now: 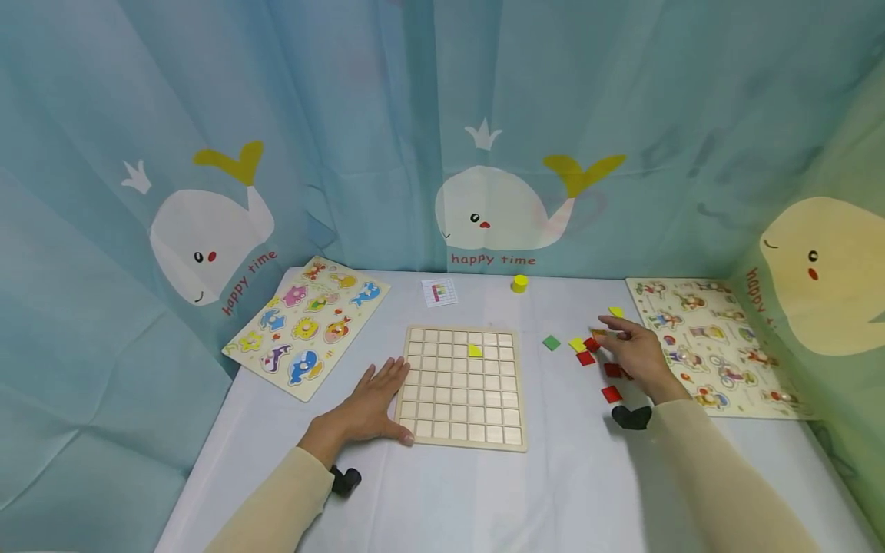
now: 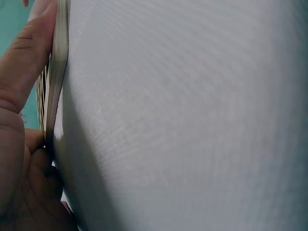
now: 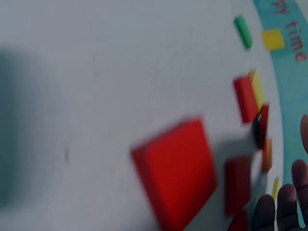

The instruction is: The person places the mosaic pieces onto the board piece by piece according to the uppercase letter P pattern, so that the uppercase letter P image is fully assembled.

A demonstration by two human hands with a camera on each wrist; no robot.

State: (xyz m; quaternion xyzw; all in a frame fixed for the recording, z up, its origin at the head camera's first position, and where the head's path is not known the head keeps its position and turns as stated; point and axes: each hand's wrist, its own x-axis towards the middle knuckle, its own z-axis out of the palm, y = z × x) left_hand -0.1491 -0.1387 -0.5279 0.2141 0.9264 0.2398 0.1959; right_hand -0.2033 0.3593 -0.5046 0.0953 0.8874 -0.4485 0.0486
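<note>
A square wooden grid board (image 1: 459,445) lies on the table, with one yellow tile (image 1: 475,351) in a cell near its top. My left hand (image 1: 366,399) rests along the board's left edge, fingers spread and thumb at the near corner; the left wrist view shows the thumb (image 2: 29,53) against the rim. Above a loose group of tiles is my right hand (image 1: 636,357), fingers reaching forward beside an orange tile (image 3: 267,155). Around it lie several red tiles (image 1: 611,394), yellow tiles (image 1: 577,346) and a green tile (image 1: 551,342). I see nothing held between the right fingers.
An animal puzzle board (image 1: 304,326) lies at the left, and another picture puzzle board (image 1: 712,346) at the right. Toward the back are a small printed card (image 1: 439,293) and a yellow cylinder (image 1: 519,284). A whale-patterned curtain (image 1: 387,153) hangs behind the table.
</note>
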